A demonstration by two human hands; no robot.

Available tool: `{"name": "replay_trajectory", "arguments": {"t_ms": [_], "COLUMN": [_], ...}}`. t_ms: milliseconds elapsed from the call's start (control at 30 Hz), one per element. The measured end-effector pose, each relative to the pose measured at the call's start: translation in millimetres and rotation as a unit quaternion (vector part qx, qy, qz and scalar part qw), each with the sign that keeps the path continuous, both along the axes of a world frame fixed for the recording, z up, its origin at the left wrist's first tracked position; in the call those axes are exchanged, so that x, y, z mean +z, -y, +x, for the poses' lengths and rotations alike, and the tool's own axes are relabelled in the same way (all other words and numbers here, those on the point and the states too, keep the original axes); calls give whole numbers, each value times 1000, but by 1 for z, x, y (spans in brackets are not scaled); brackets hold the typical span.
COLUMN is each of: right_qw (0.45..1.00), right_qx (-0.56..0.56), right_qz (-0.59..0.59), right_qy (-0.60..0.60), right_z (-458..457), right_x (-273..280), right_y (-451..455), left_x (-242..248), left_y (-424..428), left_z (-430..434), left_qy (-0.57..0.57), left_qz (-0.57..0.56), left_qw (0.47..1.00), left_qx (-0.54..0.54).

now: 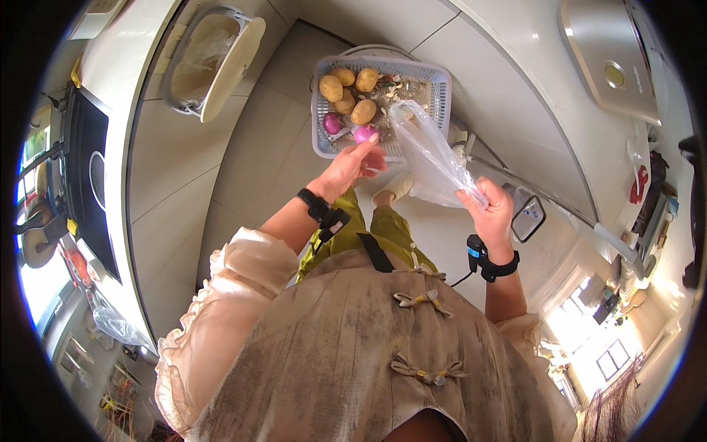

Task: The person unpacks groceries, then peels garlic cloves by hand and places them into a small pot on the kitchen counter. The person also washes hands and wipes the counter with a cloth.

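My right hand (491,212) grips the gathered end of a clear plastic bag (428,149). The bag stretches away from the fist, and its far end lies over the right part of a pale blue plastic basket (381,62). Over the basket's near rim, my left hand (353,166) has its thumb and fingers apart with nothing visible between them. Its fingertip overlaps the near red onion (364,133) in view; I cannot tell whether they touch. Another red onion (332,123) lies to the left, below several potatoes (363,112). Dry garlic bits and skins (395,88) litter the basket's bottom.
A lidded bin (235,69) with a plastic liner hangs on the left cabinet front. The black cooktop (91,182) is on the left counter. White cabinets (486,94) enclose the far and right sides. A metal rail (530,182) runs along the right. My slippered foot (395,189) stands near the basket.
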State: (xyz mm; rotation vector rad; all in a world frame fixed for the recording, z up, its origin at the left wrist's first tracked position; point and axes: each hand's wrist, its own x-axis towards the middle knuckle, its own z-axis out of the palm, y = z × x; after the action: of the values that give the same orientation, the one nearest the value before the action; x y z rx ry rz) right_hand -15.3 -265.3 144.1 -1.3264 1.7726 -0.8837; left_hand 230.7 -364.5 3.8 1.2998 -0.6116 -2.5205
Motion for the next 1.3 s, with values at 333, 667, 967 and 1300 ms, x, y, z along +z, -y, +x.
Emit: {"name": "replay_trajectory", "arguments": {"t_ms": [333,667,967,1300], "right_qw": [987,952,930,934], "right_qx": [-148,-244,-281,-262], "right_qz": [37,51,-35,-67], "right_qy": [42,180,233,231], "right_z": [4,-4,-14,-19], "right_x": [0,0,14,7], "right_y": [-2,-2,25,70], "left_x": [-6,-88,-104,-103], "left_y": [1,-29,-22,-29], "left_z": [-30,51,103,107], "left_qy": [11,177,287,278], "left_qz": [-94,-99,-120,-106], "left_qw": [989,972,947,951], "left_qx": [-116,-119,-75,-85]}}
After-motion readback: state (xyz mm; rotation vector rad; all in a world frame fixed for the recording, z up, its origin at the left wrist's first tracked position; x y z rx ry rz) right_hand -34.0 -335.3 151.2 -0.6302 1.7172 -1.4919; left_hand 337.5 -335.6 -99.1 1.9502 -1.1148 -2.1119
